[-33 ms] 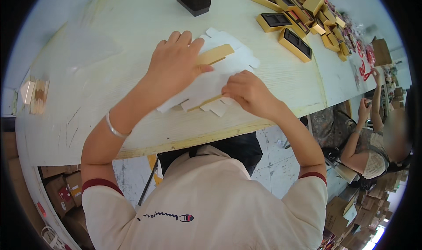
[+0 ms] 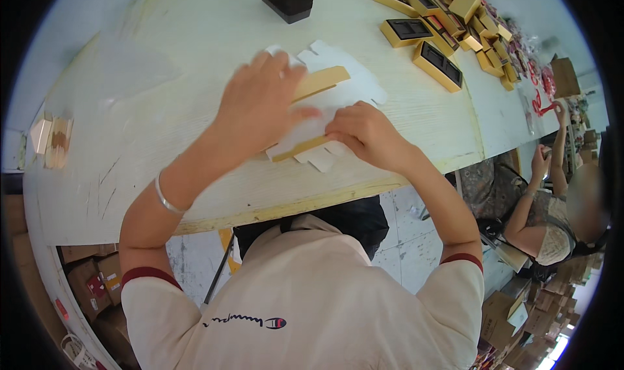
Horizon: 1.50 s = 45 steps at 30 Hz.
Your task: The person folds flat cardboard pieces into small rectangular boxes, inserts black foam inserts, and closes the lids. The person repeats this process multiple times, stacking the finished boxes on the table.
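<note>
A flat carton point(image 2: 338, 74), white inside with gold strips, lies unfolded on the surface point(image 2: 195, 103) in front of the person. The right hand point(image 2: 367, 136) has its grip pinched on the end of the carton's near gold strip. The left hand point(image 2: 260, 97) is blurred over the carton's left part, thumb apart from the fingers; whether its grip grasps anything, I cannot tell. Gold boxes point(image 2: 437, 66) with dark trays sit farther off, to the right.
</note>
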### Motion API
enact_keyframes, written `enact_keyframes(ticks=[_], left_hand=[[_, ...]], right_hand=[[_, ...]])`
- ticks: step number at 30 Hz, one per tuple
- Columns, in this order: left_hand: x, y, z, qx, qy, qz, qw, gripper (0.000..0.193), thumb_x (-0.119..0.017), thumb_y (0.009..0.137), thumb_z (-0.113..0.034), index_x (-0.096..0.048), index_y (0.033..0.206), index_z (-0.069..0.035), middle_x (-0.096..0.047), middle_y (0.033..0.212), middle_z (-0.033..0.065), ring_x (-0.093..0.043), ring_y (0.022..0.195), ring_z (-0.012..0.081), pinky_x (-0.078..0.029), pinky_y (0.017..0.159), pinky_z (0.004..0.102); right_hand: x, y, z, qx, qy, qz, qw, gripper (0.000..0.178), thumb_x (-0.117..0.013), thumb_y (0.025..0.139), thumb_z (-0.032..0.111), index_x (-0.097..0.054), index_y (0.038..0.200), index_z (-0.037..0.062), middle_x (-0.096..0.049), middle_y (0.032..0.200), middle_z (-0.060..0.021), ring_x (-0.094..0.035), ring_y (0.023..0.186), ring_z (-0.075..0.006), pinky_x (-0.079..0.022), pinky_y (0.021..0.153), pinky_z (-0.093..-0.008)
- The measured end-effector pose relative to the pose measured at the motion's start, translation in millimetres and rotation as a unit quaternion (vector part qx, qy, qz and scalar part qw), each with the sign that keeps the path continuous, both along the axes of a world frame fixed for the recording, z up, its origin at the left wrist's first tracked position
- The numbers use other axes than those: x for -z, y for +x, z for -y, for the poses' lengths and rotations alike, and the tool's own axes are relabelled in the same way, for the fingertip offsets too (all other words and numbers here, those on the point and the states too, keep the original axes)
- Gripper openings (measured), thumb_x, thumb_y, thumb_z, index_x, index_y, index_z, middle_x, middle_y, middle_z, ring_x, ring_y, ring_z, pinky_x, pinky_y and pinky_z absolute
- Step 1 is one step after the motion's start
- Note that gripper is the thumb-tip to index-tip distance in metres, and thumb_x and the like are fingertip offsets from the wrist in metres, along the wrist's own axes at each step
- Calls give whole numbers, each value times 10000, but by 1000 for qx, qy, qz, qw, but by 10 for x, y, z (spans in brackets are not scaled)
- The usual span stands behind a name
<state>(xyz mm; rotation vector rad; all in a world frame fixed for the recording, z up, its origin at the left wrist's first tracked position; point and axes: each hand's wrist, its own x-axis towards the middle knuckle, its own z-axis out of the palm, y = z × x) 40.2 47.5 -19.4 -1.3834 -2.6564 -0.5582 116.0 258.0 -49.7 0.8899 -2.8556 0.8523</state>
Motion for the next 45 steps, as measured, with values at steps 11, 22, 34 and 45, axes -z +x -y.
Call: enact_keyframes(ticks=[11,22,34,45], left_hand=[[544,262,229,72,41,-121,989,319,-717,703,-141,-606,989,-49,-567,982,94,-561,923,262,-478,770,365],[618,90,150,159,51,-139,976,255,-673,734,-91,-620,972,-16,-604,989,98,-590,936,239,-500,766,337],[596,-117,-84,13,2,122,992,109,-585,790,-44,-643,883,-52,-606,913,58,-578,853,249,-469,682,387],[115,-595,0,12,15,273,962,258,-654,829,-144,-595,1057,-39,-592,987,107,-554,839,210,-456,729,337]], right_hand=[[125,-195,147,89,-152,24,984,96,-604,891,74,-560,925,-4,-505,690,-35,-465,621,-114,-411,604,-252],[167,-358,21,90,-137,170,972,201,-697,812,150,-615,933,12,-542,754,-38,-505,682,-138,-402,588,-276],[108,-201,-5,103,39,67,992,168,-610,816,73,-596,974,19,-607,866,-134,-580,799,-329,-448,681,-384],[-191,-84,87,24,222,-122,967,243,-602,714,10,-608,953,57,-573,807,-61,-583,822,-241,-448,682,-343]])
